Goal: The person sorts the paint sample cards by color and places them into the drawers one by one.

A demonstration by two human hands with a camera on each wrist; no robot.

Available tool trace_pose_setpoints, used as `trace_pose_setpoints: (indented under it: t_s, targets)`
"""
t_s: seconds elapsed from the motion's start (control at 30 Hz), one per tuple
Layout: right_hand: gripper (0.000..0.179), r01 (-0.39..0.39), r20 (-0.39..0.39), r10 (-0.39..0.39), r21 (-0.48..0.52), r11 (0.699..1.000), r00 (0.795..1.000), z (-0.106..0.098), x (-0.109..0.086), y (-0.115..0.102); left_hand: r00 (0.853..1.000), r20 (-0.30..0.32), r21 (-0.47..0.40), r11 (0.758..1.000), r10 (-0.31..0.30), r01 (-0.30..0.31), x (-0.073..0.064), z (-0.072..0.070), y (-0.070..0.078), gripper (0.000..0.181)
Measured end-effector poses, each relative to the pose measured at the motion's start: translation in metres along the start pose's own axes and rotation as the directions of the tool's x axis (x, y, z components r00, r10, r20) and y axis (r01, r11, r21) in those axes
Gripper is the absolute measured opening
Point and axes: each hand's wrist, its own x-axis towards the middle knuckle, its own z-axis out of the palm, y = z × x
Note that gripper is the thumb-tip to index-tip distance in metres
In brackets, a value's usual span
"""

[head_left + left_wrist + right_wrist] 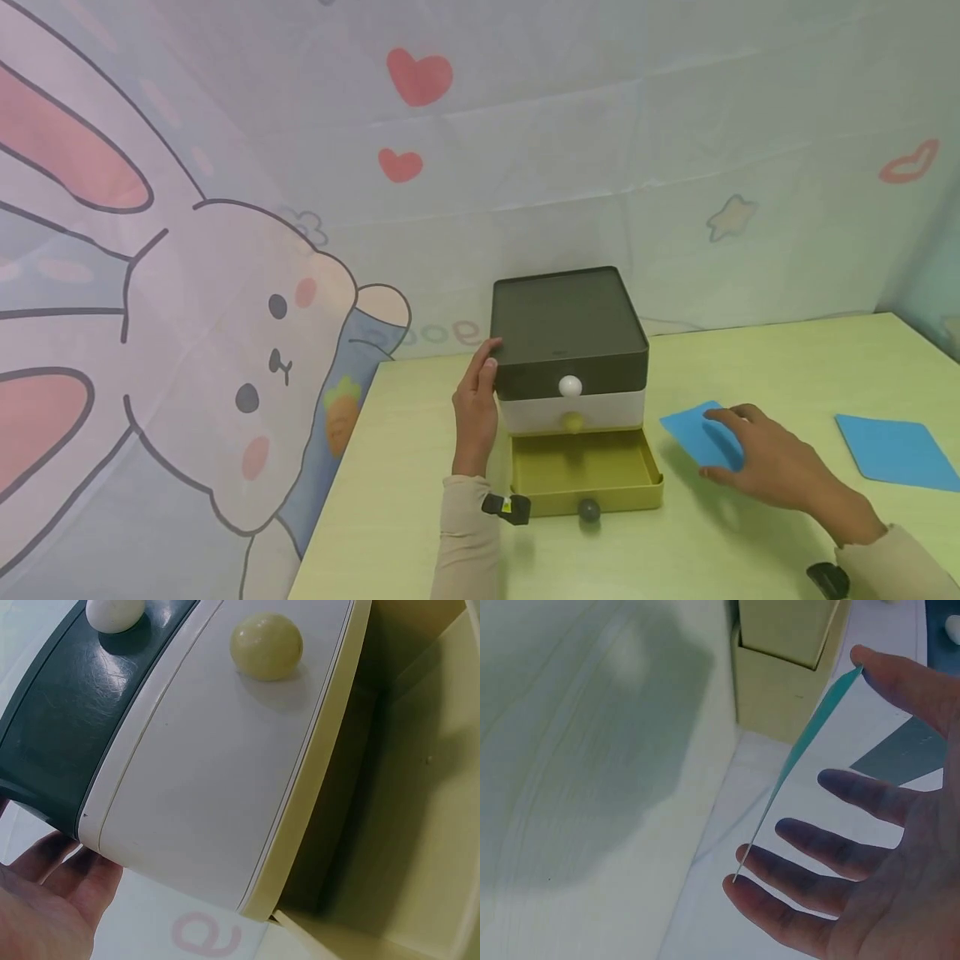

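Observation:
A small stacked drawer box (pixel 566 317) stands on the table, dark green above, white in the middle and yellow-green at the bottom. Its bottom drawer (pixel 622 498) is pulled out, and nothing shows inside it. Against the box's left side rests my left hand (pixel 476 417), fingers extended along the upper tiers; in the left wrist view the fingertips (pixel 94 877) go partly behind the white tier. To the right of the drawer, my right hand (pixel 780 458) holds a blue sheet of paper (pixel 697 433) by its edges, between thumb and fingers. The right wrist view shows that sheet (pixel 806 746) nearly edge-on.
Another blue sheet (pixel 896 450) lies flat on the table at the far right. White (pixel 570 386), yellow (pixel 573 422) and dark (pixel 588 511) round knobs jut from the tiers' fronts. A printed cloth wall (pixel 540 192) rises behind the table.

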Motion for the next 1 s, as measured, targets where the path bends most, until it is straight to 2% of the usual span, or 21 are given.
trace_pose_setpoints:
  t_s: [0.27,0.5,0.67,0.8,1.0]
  targets:
    - [0.074,0.089,0.010,-0.090,0.067,0.994,0.996,-0.001,-0.001,-0.010,1.000,-0.004,-0.009,1.000,0.003,-0.003,0.001,0.001,0.001,0.036]
    - [0.075,0.167,0.014,-0.169,0.082,0.983,0.986,0.001,0.000,-0.018,1.000,-0.005,-0.017,1.000,-0.011,0.011,0.003,0.004,-0.002,0.036]
    - [0.079,0.208,0.045,-0.213,0.093,0.974,0.976,0.003,0.000,-0.026,1.000,-0.011,-0.004,1.000,-0.010,0.010,0.005,0.005,-0.004,0.036]
    - [0.081,0.283,0.043,-0.288,0.090,0.955,0.957,0.006,0.000,-0.033,1.000,-0.014,-0.006,1.000,-0.015,0.015,0.005,0.005,-0.004,0.035]
    - [0.081,0.414,0.057,-0.422,0.118,0.903,0.905,0.012,0.003,-0.043,1.000,-0.014,-0.011,1.000,0.004,-0.005,0.005,0.006,-0.005,0.036]
